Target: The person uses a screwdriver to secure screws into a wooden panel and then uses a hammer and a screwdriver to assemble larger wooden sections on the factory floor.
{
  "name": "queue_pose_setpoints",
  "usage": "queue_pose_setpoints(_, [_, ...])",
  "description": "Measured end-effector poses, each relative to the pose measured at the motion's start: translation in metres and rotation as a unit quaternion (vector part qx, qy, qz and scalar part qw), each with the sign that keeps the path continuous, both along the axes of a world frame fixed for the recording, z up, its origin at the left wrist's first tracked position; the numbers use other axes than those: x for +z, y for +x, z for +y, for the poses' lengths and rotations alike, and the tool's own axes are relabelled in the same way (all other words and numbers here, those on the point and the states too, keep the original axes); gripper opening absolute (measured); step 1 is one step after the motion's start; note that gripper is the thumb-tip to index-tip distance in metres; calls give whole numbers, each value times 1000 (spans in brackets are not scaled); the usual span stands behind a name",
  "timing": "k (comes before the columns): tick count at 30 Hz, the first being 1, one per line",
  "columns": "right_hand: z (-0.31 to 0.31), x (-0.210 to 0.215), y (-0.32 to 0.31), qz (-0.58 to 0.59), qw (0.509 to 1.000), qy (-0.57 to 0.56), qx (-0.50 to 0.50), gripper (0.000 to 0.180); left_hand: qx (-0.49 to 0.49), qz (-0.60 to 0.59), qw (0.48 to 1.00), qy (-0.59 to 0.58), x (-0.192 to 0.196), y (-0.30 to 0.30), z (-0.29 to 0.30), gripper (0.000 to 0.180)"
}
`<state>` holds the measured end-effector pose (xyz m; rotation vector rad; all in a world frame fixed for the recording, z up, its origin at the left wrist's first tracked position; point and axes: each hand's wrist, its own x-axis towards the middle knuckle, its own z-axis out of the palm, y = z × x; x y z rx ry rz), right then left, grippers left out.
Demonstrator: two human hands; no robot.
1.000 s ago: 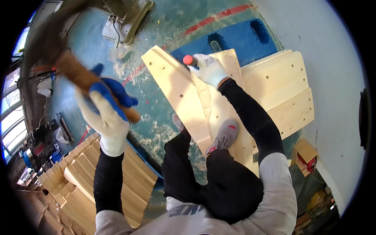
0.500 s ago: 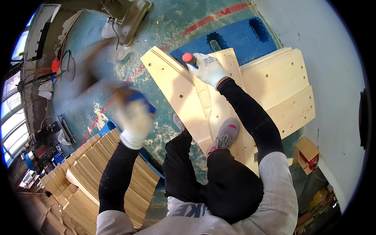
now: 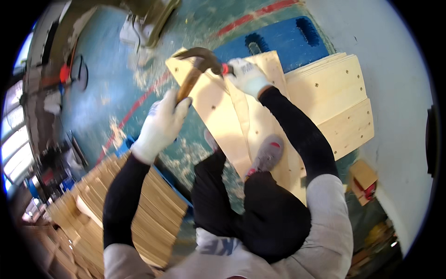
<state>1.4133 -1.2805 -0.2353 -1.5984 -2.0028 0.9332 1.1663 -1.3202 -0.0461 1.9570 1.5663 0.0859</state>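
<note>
My left hand, in a white glove, is wrapped round the wooden handle of a claw hammer. The hammer's dark head is at the red end of a short-handled tool, touching it or very close. My right hand, also gloved in white, grips that tool; its working end is hidden beneath the glove. Below my right hand lies a pale plywood board with dark fasteners, on top of other boards. My shoe rests on this board.
More plywood panels are stacked to the right, by a white wall. Beyond lies a blue plastic pallet. A tall stack of thin wooden pieces stands at lower left. A small open box sits at right.
The hammer, blurred in its swing before, has come right and down to the tool's red end. My left hand moved with it. My right hand has stayed nearly in place.
</note>
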Motion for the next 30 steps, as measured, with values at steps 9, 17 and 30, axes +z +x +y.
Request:
queue_pose_setpoints(9, [9, 44, 40, 213, 952, 114, -188, 19, 240, -327, 898, 169, 74, -10, 1, 46])
queue_pose_setpoints(17, [3, 39, 47, 223, 954, 76, -183, 14, 327, -293, 898, 26, 25, -37, -48, 35])
queue_pose_setpoints(30, [-9, 18, 33, 135, 975, -31, -173, 24, 332, -290, 895, -69, 2, -36, -78, 38])
